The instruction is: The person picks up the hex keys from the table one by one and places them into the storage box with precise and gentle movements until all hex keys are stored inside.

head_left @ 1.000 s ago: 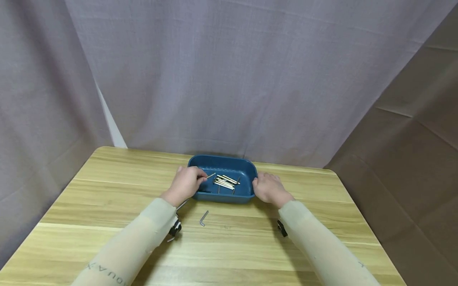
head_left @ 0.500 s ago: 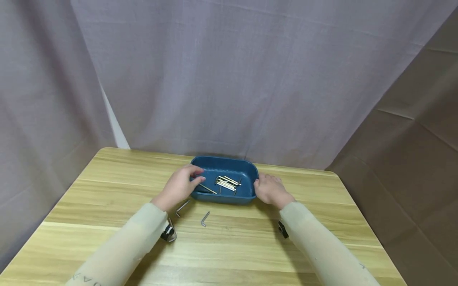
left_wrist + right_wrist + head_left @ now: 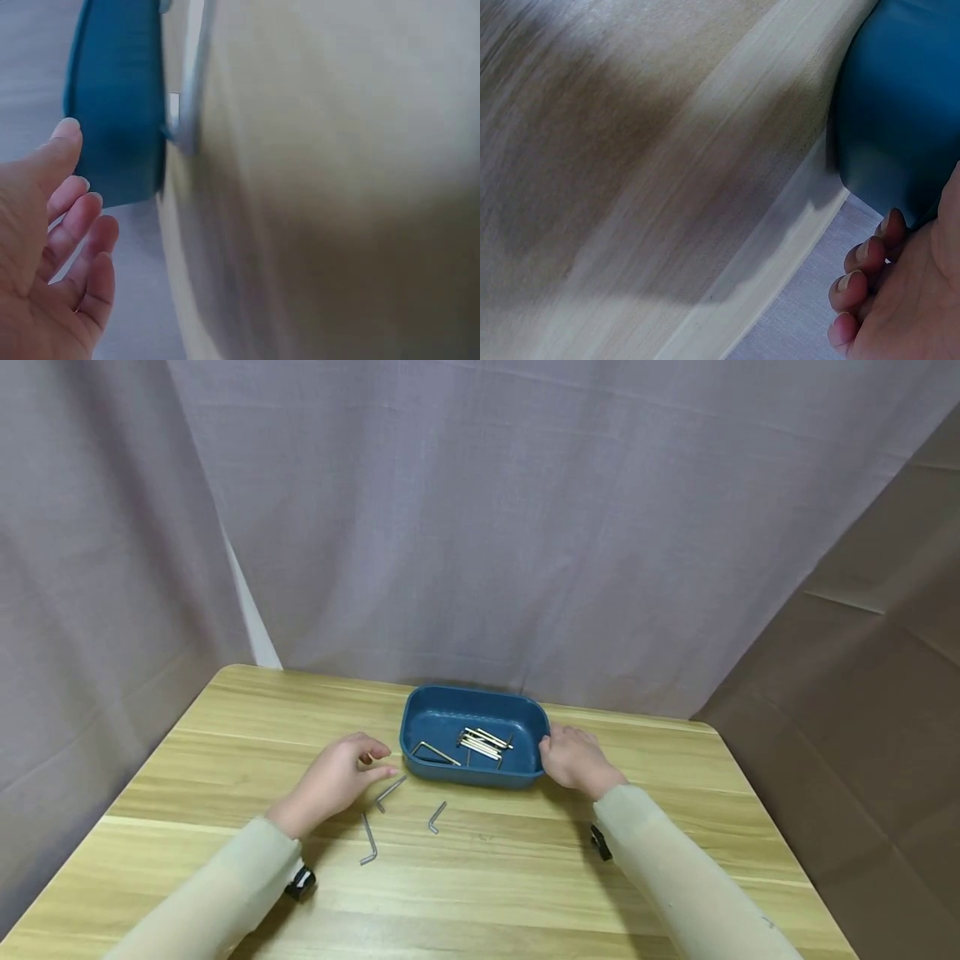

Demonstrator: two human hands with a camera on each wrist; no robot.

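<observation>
A blue tray [image 3: 420, 708] sits at the table's far middle with several hex keys [image 3: 483, 743] in it, one larger key [image 3: 433, 752] lying at its left. My left hand [image 3: 382, 761] hovers low over the table just left of the tray, fingers relaxed and empty, nearest a loose hex key [image 3: 390, 792]. In the left wrist view the left hand [image 3: 79, 180] shows spread fingers beside the tray [image 3: 116, 112]. My right hand [image 3: 557, 746] holds the tray's right end, thumb at the rim. The right wrist view shows the right hand [image 3: 877, 277] against the tray wall [image 3: 900, 112].
Two more hex keys [image 3: 367, 842] [image 3: 437, 816] lie on the wooden table [image 3: 225, 752] in front of the tray. Grey curtain hangs behind the table and brown cloth to the right. Both wrists wear small black cameras.
My left hand let a hex key go into the tray, then drew back to the left and down toward the loose keys on the table. The right hand stayed at the tray.
</observation>
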